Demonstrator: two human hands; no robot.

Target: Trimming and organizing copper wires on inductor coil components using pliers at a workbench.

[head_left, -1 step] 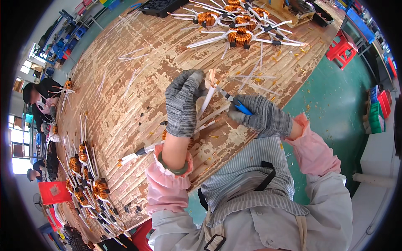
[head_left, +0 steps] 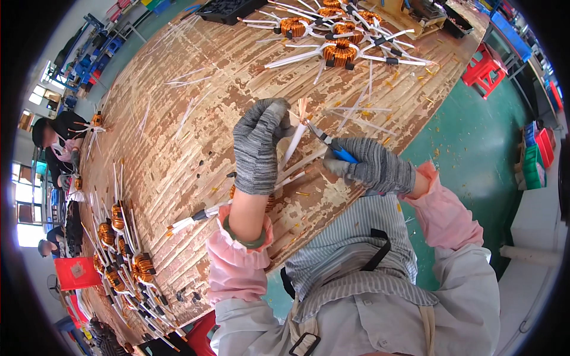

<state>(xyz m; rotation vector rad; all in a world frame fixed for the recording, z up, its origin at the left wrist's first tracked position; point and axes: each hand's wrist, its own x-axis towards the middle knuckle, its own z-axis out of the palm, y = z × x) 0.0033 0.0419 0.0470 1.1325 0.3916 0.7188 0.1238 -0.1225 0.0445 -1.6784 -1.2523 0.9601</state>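
My left hand (head_left: 261, 142), in a grey knitted glove, is closed with its fingertips pinching a thin copper strand beside the frayed copper end (head_left: 303, 107) of a white-sleeved wire (head_left: 293, 142). Blue-handled pliers (head_left: 343, 153) are gripped in my right hand (head_left: 374, 163), also gloved. Their jaws meet the wire where bare copper leaves the sleeve. Below my left wrist lies a copper-wound coil (head_left: 233, 191), mostly hidden by the forearm, with white leads (head_left: 205, 213) running out on both sides.
Several copper toroid coils (head_left: 340, 53) with white leads lie at the table's far side, near a black tray (head_left: 228, 9). More coils (head_left: 142, 267) are heaped at the left. Sleeve scraps (head_left: 362, 110) litter the worn table (head_left: 178, 142). A red stool (head_left: 484, 70) stands right; a co-worker (head_left: 59, 142) sits left.
The pliers' jaws have shifted slightly down and left against the base of the bare copper. The copper strand at my left fingertips shows more plainly. Otherwise the scene is the same.
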